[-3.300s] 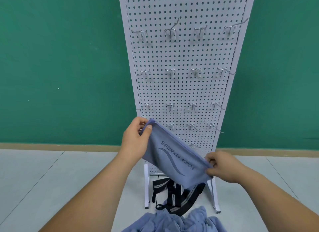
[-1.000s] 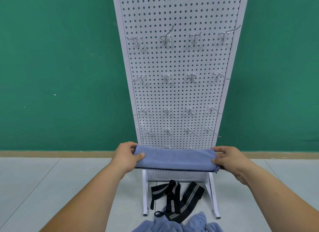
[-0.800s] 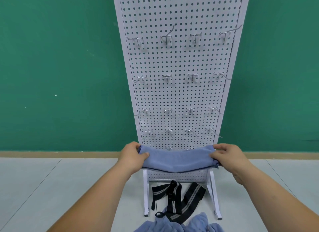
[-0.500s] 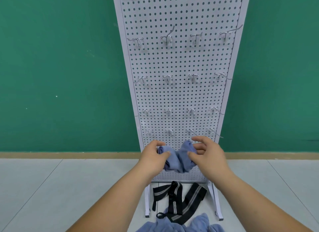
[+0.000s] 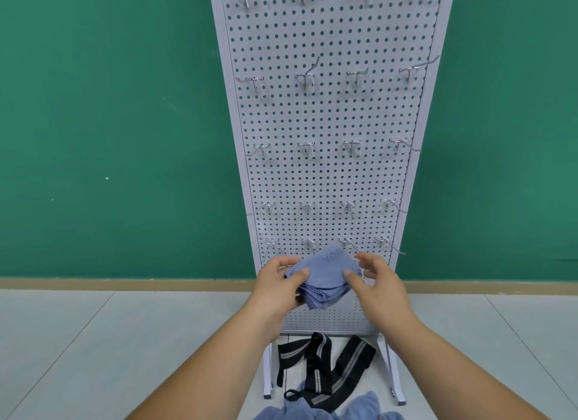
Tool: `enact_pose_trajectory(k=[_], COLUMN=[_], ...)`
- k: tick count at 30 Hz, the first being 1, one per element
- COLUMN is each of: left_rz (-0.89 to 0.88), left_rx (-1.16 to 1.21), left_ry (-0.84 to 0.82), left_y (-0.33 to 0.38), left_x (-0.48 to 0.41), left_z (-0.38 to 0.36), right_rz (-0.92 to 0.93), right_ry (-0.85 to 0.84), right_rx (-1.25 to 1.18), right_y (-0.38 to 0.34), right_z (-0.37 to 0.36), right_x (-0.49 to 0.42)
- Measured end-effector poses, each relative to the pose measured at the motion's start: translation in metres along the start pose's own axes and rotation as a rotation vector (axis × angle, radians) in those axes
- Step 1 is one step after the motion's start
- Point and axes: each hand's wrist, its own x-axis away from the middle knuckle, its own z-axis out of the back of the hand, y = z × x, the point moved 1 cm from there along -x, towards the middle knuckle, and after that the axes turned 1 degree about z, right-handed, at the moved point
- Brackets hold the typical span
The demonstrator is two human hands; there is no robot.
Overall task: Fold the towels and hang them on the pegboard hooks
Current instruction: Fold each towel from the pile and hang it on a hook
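Note:
A blue towel, folded into a small thick square, is held between both hands in front of the lower part of the white pegboard. My left hand pinches its left side with thumb on top. My right hand grips its right corner with thumb and fingers, other fingers spread. Rows of metal hooks stick out of the board, all bare. More blue towels lie heaped on the floor at the bottom edge.
Black straps with grey stripes lie on the tiled floor between the pegboard's legs. A green wall stands behind the board, with a tan baseboard along the floor.
The towel was stretched wide between my hands a second ago. My hands came together and folded it in half, and it is now a compact square held at board height.

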Motion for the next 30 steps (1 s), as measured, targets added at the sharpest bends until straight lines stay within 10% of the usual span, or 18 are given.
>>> enact_pose_trajectory(k=[6,11,21,30], left_rz=[0.054,-0.377,-0.305,-0.572], left_rx=[-0.017,-0.741,-0.451,-0.572], left_ry=[-0.061,0.089,-0.092,0.113], left_y=[0.001,-0.002,0.013,0.087], left_x=[0.003,0.007,0.03,0.058], left_z=[-0.001,0.001,0.004,0.022], right_rz=[-0.333,-0.093,0.13,0.287], right_ry=[-0.2,0.023,-0.071,0.019], right_rx=[-0.69,-0.267,-0.068,0.008], right_y=[0.0,-0.007,-0.034,-0.125], right_z=[0.003,-0.01,-0.019,-0.012], right_x=[-0.006,0.003,0.022,0.034])
